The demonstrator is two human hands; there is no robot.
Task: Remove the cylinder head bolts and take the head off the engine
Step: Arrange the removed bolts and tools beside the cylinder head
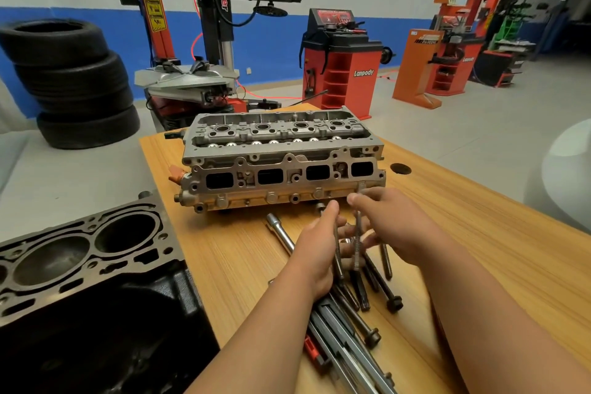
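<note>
The cylinder head (281, 166) is showing silver-grey with black ports, on a bench (479, 233) of orange streaked grain. Left of the head the engine block (105, 265) is looking dark grey; before it the bolts (394, 302) are lying near-black.

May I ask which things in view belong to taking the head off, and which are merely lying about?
Belong to the job: cylinder head, engine block, head bolts, one more gripped in each of left hand and right hand, extension bar.

Lying about: stacked tyres, tyre changer, wheel balancer.

Blue-banded white wall (271, 41), grey floor (479, 125), stacked tyres (73, 83)
</note>
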